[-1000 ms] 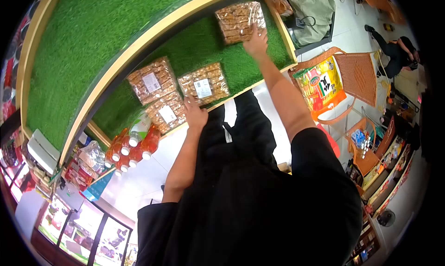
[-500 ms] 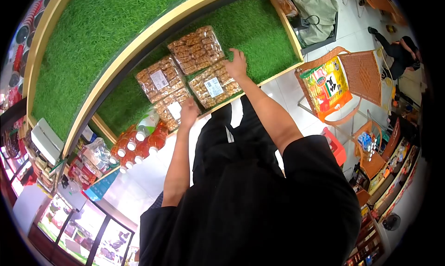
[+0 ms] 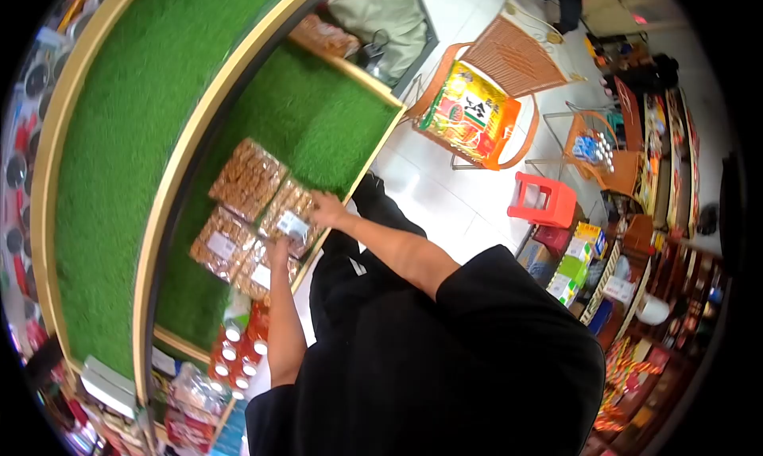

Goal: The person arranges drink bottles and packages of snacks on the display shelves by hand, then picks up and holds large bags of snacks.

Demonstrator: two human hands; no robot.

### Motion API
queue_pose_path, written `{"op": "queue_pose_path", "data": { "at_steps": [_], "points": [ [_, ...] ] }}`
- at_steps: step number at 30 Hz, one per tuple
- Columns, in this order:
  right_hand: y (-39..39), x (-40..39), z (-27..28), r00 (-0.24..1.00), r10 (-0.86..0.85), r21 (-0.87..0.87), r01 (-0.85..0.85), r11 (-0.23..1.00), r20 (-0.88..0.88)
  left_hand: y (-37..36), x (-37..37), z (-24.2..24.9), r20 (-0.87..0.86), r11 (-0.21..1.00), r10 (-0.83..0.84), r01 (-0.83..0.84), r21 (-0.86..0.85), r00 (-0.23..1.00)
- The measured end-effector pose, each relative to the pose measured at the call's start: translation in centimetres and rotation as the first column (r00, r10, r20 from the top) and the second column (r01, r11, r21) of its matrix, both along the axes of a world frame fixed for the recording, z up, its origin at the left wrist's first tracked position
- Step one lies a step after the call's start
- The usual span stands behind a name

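Note:
Four-cornered clear packs of brown, nutty-looking snack pieces lie side by side on green artificial turf. My right hand (image 3: 326, 209) rests at the right edge of the near right labelled snack pack (image 3: 292, 224), its fingers stretched out. My left hand (image 3: 277, 251) is at that pack's left edge, by the seam with the near left snack pack (image 3: 258, 275); its fingers are blurred and partly hidden. Behind these lie the far right snack pack (image 3: 247, 179), with no label showing, and the far left snack pack (image 3: 222, 244), with a white label.
A wooden rim (image 3: 373, 158) edges the turf display. Bottles of red drink (image 3: 238, 353) with white caps stand at the near left. On the right are a wicker chair (image 3: 517, 54) holding a yellow snack bag (image 3: 469, 110), and a red stool (image 3: 544, 201). A person is farther back.
The view has turned, shifting the packs left and down. My left hand has moved from the near left pack to the seam. My right fingers have drawn in against the near right pack.

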State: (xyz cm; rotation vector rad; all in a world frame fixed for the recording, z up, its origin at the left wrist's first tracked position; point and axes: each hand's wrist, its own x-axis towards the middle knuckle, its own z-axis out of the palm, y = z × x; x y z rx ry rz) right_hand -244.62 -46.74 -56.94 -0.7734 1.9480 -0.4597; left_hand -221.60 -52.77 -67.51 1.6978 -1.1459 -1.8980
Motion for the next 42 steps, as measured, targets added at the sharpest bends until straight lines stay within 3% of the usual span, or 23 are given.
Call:
{"op": "queue_pose_path", "data": {
  "at_steps": [1, 2, 3, 4, 5, 7, 12, 18, 19, 20, 22, 23, 26, 28, 29, 30, 31, 33, 34, 35, 37, 39, 42],
  "points": [
    [-0.1, 0.0, 1.8, 1.0, 0.022, -0.014, -0.022, 1.0, -0.014, 0.1, -1.8, 3.5, -0.082, 0.992, 0.119, -0.121, -0.023, 0.99],
    [0.1, 0.1, 3.4, 0.999, 0.01, -0.06, -0.013, 0.998, -0.048, -0.7, -3.3, 10.3, -0.073, 0.978, 0.062, -0.046, 0.203, 0.995],
    [0.5, 0.0, 4.8, 0.996, -0.003, -0.107, -0.007, 0.994, -0.087, -1.5, -2.3, 9.9, -0.067, 0.953, -0.058, 0.075, 0.293, 0.996],
    [1.0, -0.4, 5.3, 0.987, 0.015, -0.193, -0.046, 0.98, -0.159, -1.0, -3.0, 11.8, 0.017, 0.962, -0.005, 0.001, 0.273, 1.0],
    [1.6, -1.1, 6.6, 0.979, -0.001, -0.241, -0.05, 0.969, -0.205, -0.7, -3.3, 13.5, -0.053, 0.964, 0.007, 0.007, 0.266, 0.999],
    [2.8, -3.4, 11.1, 0.989, -0.032, -0.291, -0.012, 0.957, -0.144, -0.3, -4.4, 16.7, 0.022, 0.965, -0.023, 0.017, 0.262, 0.999],
    [2.6, -8.4, 17.9, 0.916, -0.27, -0.488, 0.099, 0.867, -0.295, -1.4, -9.5, 24.4, -0.101, 0.968, -0.249, 0.251, 0.005, 0.963],
    [-4.5, -15.4, 32.7, 0.835, -0.46, -0.78, 0.059, 0.623, -0.304, -5.2, -17.5, 45.3, -0.073, 0.789, -0.399, 0.301, -0.536, 0.914],
    [-6.8, -16.9, 32.9, 0.798, -0.494, -0.845, -0.034, 0.533, -0.344, -6.2, -18.7, 47.3, -0.069, 0.748, -0.396, 0.278, -0.603, 0.916],
    [-8.2, -17.6, 35.4, 0.825, -0.473, -0.843, -0.009, 0.538, -0.31, -8.2, -19.1, 46.8, -0.102, 0.703, -0.375, 0.211, -0.679, 0.921],
    [-12.5, -19.6, 37.1, 0.827, -0.502, -0.932, -0.072, 0.354, -0.255, -11.4, -21.2, 47.0, -0.106, 0.597, -0.285, 0.09, -0.797, 0.953],
    [-14.2, -20.5, 39.0, 0.876, -0.412, -0.896, -0.049, 0.442, -0.251, -12.3, -22.4, 47.9, -0.074, 0.531, -0.203, 0.046, -0.846, 0.976],
    [-21.0, -22.4, 38.8, 0.797, -0.488, -0.91, -0.177, 0.376, -0.356, -16.4, -25.3, 47.0, 0.004, 0.458, -0.151, 0.074, -0.886, 0.988],
    [-23.1, -24.1, 38.9, 0.764, -0.524, -0.915, -0.216, 0.342, -0.376, -18.5, -27.1, 45.9, -0.055, 0.534, -0.178, 0.05, -0.844, 0.982],
    [-23.2, -24.7, 39.2, 0.812, -0.435, -0.888, -0.206, 0.412, -0.39, -18.0, -28.2, 46.4, -0.056, 0.567, -0.181, 0.058, -0.821, 0.982],
    [-23.8, -24.7, 39.0, 0.862, -0.33, -0.857, -0.201, 0.474, -0.385, -18.5, -29.0, 45.7, -0.029, 0.512, -0.218, 0.089, -0.854, 0.976],
    [-26.0, -26.5, 35.4, 0.772, -0.363, -0.851, -0.439, 0.288, -0.522, -19.4, -29.4, 44.2, 0.012, 0.454, -0.243, 0.125, -0.882, 0.97],
    [-25.1, -27.3, 34.2, 0.859, -0.251, -0.874, -0.36, 0.325, -0.447, -21.9, -29.9, 40.6, 0.228, 0.251, -0.209, 0.278, -0.927, 0.951],
    [-24.7, -27.1, 33.4, 0.81, -0.32, -0.799, -0.273, 0.537, -0.491, -22.6, -29.9, 40.0, 0.304, 0.169, -0.159, 0.329, -0.929, 0.939],
    [-25.0, -27.4, 32.6, 0.803, -0.256, -0.721, -0.282, 0.633, -0.539, -22.5, -29.8, 39.6, 0.373, 0.105, -0.102, 0.383, -0.918, 0.922],
    [-26.5, -27.3, 30.4, 0.702, -0.406, -0.752, -0.283, 0.596, -0.586, -20.4, -30.1, 41.3, 0.406, 0.135, -0.059, 0.41, -0.902, 0.912],
    [-26.1, -27.0, 30.9, 0.7, -0.368, -0.708, -0.28, 0.648, -0.613, -19.7, -30.5, 42.0, 0.406, 0.186, -0.042, 0.407, -0.895, 0.913],
    [-25.8, -27.1, 30.6, 0.741, -0.37, -0.745, -0.256, 0.615, -0.56, -20.1, -30.3, 41.8, 0.371, 0.191, -0.046, 0.373, -0.908, 0.928]
  ]
}}
